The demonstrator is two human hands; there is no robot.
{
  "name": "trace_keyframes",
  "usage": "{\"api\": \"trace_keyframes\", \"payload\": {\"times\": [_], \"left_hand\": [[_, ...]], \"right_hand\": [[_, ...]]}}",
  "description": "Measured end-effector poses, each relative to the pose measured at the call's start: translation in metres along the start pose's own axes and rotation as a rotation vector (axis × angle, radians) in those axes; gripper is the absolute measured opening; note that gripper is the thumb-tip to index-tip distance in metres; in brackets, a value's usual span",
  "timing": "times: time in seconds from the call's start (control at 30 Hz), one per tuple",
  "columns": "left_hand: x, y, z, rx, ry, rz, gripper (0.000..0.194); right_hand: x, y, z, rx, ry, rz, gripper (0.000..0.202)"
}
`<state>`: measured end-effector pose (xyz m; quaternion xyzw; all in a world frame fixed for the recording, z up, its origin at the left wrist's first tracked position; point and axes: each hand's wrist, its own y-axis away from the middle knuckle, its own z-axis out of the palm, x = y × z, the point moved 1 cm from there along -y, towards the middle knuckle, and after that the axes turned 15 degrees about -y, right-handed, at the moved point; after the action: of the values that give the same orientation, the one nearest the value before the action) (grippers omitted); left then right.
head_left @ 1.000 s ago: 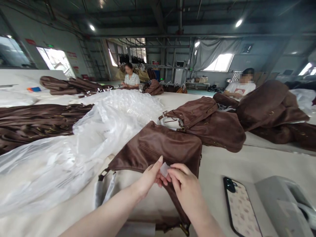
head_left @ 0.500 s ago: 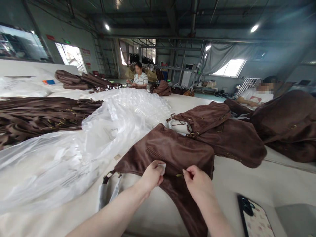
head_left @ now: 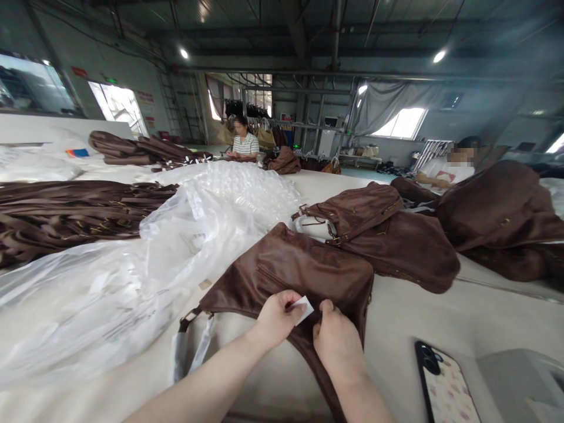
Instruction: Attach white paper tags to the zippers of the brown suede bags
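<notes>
Over the near edge of the brown bag [head_left: 304, 264], the left hand [head_left: 278, 317] pinches a white slip [head_left: 305, 309], while the right hand [head_left: 338, 338] curls beside it, low on the bag's front; whether those fingers grip anything, I cannot tell. The bag lies flat on the pale table [head_left: 396, 317], its strap [head_left: 321, 376] running toward the wearer. By my judgement, the white wrapping [head_left: 178, 355] at the left buckle is done, while the slip is not yet set down. Beyond lies heaped clear plastic [head_left: 198, 217]. Compared with half a second ago, the hands are closer together, the slip shows more, and the brass pull is hidden
</notes>
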<state>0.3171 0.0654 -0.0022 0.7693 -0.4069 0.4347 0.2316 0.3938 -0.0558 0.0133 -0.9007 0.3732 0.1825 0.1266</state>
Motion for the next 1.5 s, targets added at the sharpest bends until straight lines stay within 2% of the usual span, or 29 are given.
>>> {"api": "trace_keyframes", "payload": {"times": [0.17, 0.33, 0.57, 0.7, 0.8, 1.0, 1.23, 1.4, 1.5], "left_hand": [[0.004, 0.000, 0.003, -0.005, -0.088, 0.040, 0.023], [0.004, -0.003, 0.005, 0.049, -0.217, 0.093, 0.022], [0.003, -0.007, 0.012, -0.012, -0.462, 0.037, 0.017], [0.004, -0.005, 0.013, -0.008, -0.517, 0.038, 0.016], [0.005, -0.004, 0.012, 0.005, -0.504, 0.057, 0.017], [0.002, -0.005, 0.015, -0.010, -0.427, 0.115, 0.026], [-0.001, -0.009, 0.020, 0.000, -0.423, 0.126, 0.025], [0.000, -0.010, 0.018, 0.006, -0.335, 0.091, 0.021], [0.000, -0.011, 0.018, -0.061, -0.181, 0.020, 0.024]], "right_hand": [[0.006, 0.000, 0.000, 0.012, 0.007, 0.064, 0.015], [0.010, -0.002, -0.002, -0.034, 0.008, 0.066, 0.017], [0.012, -0.003, -0.001, -0.010, -0.268, -0.020, 0.019], [0.011, -0.004, -0.002, -0.026, -0.484, 0.004, 0.021], [0.012, -0.005, -0.002, -0.048, -0.577, 0.063, 0.022], [0.016, -0.006, 0.006, -0.043, -0.619, 0.054, 0.017], [0.018, -0.011, 0.014, -0.191, -0.794, 0.175, 0.023], [0.023, -0.011, 0.018, -0.215, -0.976, 0.354, 0.020], [0.026, -0.010, 0.022, -0.267, -1.056, 0.439, 0.020]]}}
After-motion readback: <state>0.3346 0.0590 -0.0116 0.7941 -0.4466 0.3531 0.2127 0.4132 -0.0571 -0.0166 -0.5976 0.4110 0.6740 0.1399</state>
